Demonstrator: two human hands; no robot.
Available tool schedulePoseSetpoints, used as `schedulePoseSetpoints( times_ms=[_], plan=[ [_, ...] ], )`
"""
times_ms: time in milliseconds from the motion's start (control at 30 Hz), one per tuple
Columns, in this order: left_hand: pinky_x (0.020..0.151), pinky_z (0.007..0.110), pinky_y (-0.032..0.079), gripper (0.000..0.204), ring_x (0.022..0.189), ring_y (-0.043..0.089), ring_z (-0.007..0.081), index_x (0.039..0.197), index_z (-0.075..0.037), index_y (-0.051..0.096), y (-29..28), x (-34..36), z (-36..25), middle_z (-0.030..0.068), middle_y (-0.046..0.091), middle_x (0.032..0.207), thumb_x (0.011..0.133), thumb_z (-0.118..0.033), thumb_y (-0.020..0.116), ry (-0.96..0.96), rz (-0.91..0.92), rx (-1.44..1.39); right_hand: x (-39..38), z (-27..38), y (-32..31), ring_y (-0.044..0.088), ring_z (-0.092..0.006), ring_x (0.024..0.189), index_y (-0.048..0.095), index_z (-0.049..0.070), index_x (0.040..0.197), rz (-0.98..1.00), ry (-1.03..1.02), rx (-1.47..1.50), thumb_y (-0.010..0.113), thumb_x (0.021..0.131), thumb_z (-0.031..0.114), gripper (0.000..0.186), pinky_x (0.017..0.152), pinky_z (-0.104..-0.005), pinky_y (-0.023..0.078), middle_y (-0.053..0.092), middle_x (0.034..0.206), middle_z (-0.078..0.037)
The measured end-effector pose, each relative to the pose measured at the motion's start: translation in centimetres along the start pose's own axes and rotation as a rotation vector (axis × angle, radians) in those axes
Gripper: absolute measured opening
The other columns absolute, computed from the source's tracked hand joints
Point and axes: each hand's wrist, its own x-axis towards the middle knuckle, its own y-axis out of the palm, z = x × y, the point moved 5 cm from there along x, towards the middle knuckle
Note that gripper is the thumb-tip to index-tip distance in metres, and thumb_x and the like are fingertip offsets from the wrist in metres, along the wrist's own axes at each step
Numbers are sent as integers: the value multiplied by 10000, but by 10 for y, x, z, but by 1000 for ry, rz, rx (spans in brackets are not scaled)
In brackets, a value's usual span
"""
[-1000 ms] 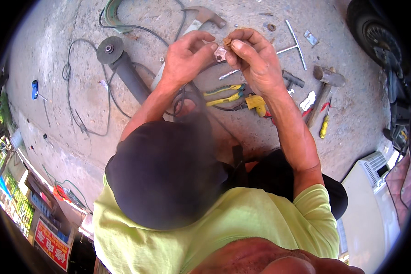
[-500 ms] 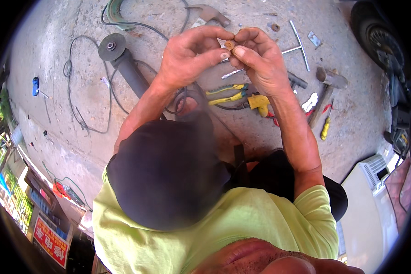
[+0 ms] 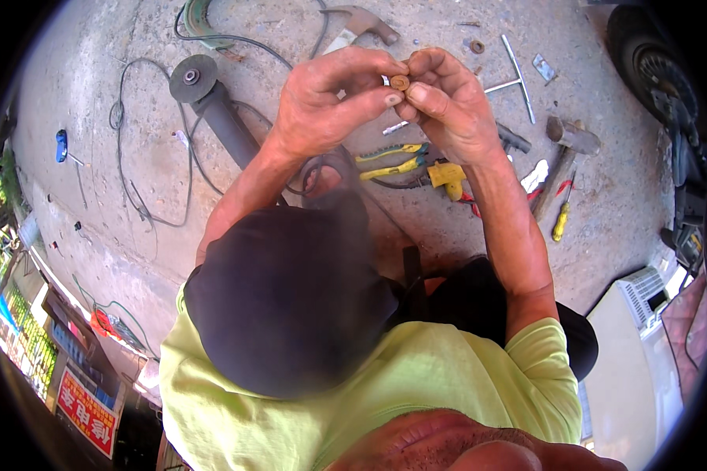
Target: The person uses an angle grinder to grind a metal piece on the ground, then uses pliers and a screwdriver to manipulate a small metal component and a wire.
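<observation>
Between the fingertips of both hands, above the concrete floor, is a small rusty-brown round metal piece [image 3: 400, 82] with a ring-like face. My left hand [image 3: 316, 106] pinches it from the left, thumb below and index finger above. From the right, the thumb and bent fingers of my right hand [image 3: 457, 110] close on it as well. Fingertips cover its edges, so its exact kind does not show. Just behind the left fingers lies a claw hammer [image 3: 361, 25]. Yellow-handled pliers [image 3: 393, 161] rest on the floor below the hands.
An angle grinder [image 3: 224, 118] with its cord lies to the left. Toward the right are a T-handle wrench [image 3: 518, 78], a mallet [image 3: 562, 153], a yellow screwdriver [image 3: 561, 220] and a yellow tool part [image 3: 446, 177]. A rusty ring [image 3: 477, 47] and a wheel [image 3: 652, 63] are farther off.
The rusty piece has turned a little in the fingertips, so its round face shows more plainly. Both hands have shifted only slightly.
</observation>
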Motion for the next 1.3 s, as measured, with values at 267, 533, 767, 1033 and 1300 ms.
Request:
schedulePoseSetpoints(
  times_ms=[267, 533, 767, 1033, 1300],
  plan=[
    [776, 278, 576, 253, 900, 719, 154, 1141, 0, 677, 4, -2, -1, 70, 742, 987, 893, 16, 723, 109, -47, -13, 2, -6, 7, 529, -108, 727, 615, 93, 1153, 54, 49, 264, 672, 948, 153, 221, 661, -260, 427, 668, 1017, -57],
    [575, 205, 428, 228, 640, 516, 58, 1124, 14, 691, -4, -4, 9, 22, 626, 778, 989, -162, 639, -169, -226, -142, 1, -4, 4, 567, -132, 756, 630, 35, 1084, -83, 20, 251, 690, 934, 184, 219, 647, -264, 452, 639, 953, -36],
    [540, 209, 416, 204, 599, 506, 59, 1073, 16, 696, 1, -8, 11, 26, 614, 731, 994, -159, 630, -278, -269, -183, -1, -2, 5, 598, -109, 783, 645, 42, 1063, -155, -3, 188, 702, 931, 137, 172, 667, -241, 486, 652, 952, -23],
    [634, 223, 496, 189, 713, 614, 73, 1045, 21, 690, 3, -7, 9, 31, 700, 832, 945, -137, 713, -226, -273, -145, -1, -1, 7, 623, -125, 738, 648, 23, 1054, -220, -87, -145, 708, 903, 91, 177, 682, -269, 512, 674, 898, -42],
    [536, 193, 405, 142, 658, 547, 47, 1021, -31, 679, 5, -7, 61, 22, 658, 810, 950, -154, 682, -525, -206, -39, 6, -9, -27, 641, -108, 760, 676, 13, 1059, -318, -8, -464, 722, 898, 123, 201, 694, -264, 520, 699, 920, -41]
  ],
)
